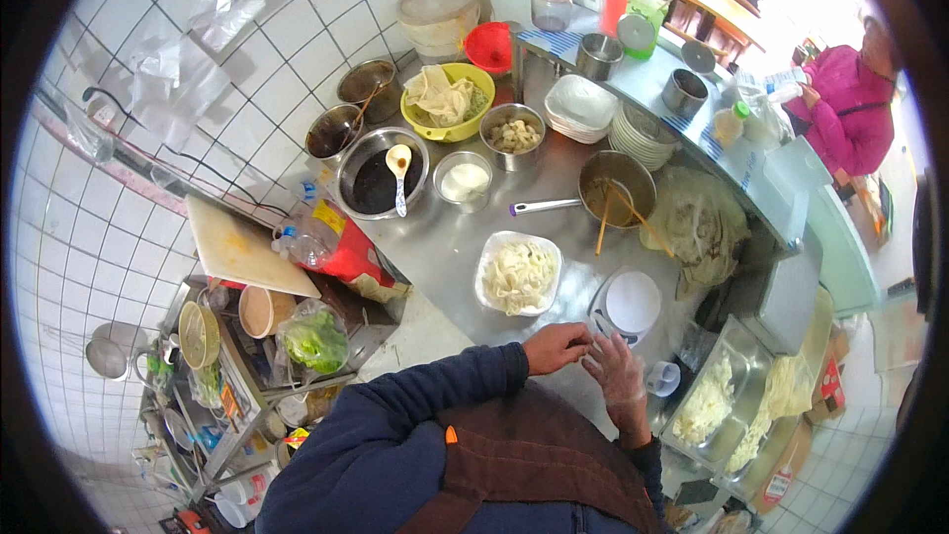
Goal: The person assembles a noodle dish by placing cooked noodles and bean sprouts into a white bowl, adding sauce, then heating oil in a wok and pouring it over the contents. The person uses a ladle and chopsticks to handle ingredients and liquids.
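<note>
My left hand (pixel 557 348) is bare, its fingertips meeting those of my right hand near the counter's front edge. My right hand (pixel 617 378) wears a clear plastic glove; its fingers are spread, and whether the left fingers pinch the glove is unclear. Just beyond them lies a round white scale (pixel 632 301). Left of it stands a white bowl (pixel 483 289) filled with wide pale noodles (pixel 520 274). Farther back, a steel saucepan (pixel 617 189) holds brown sauce and wooden chopsticks (pixel 603 222). A basin of dark liquid (pixel 374 182) carries a white spoon (pixel 399 170).
Steel trays (pixel 704 445) of pale noodles stand at the right. Stacked white bowls (pixel 580 105), plates (pixel 643 135) and a yellow basket (pixel 447 135) stand at the back. A cutting board (pixel 241 252) leans at the left. A person in pink (pixel 849 111) stands beyond the raised shelf.
</note>
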{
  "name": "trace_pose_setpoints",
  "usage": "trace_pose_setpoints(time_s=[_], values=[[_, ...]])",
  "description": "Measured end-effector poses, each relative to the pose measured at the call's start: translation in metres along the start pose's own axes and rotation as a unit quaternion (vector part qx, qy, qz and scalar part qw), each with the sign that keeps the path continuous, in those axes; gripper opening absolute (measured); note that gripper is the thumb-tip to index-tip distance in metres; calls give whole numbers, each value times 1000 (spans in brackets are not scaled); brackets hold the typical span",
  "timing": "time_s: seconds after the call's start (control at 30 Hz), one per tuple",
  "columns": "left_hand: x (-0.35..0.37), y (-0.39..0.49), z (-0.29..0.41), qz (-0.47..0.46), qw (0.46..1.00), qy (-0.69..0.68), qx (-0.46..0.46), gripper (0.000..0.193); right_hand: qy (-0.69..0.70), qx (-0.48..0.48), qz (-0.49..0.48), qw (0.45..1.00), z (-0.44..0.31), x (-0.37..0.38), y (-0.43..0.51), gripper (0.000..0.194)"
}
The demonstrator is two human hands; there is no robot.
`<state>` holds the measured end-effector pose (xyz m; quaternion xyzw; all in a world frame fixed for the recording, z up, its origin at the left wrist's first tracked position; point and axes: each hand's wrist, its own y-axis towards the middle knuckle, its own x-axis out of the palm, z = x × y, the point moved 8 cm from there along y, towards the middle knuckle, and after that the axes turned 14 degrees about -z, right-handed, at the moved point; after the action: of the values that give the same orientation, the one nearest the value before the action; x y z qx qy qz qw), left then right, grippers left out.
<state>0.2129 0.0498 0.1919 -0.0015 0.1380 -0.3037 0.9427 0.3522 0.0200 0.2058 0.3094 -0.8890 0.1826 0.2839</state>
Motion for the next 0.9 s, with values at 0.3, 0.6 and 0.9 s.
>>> trace_pose_setpoints(time_s=[0.3, 0.6, 0.9], values=[[-8, 3, 3, 40, 983, 170, -51, 16, 14, -7, -37, 999, 10, 4, 8, 74], [-34, 8, -16, 145, 981, 100, -77, 13, 154, -49, 13, 987, -12, -3, -3, 71], [15, 16, -33, -42, 934, -332, -129, 23, 305, -165, 37, 937, -32, -12, -12, 68]])
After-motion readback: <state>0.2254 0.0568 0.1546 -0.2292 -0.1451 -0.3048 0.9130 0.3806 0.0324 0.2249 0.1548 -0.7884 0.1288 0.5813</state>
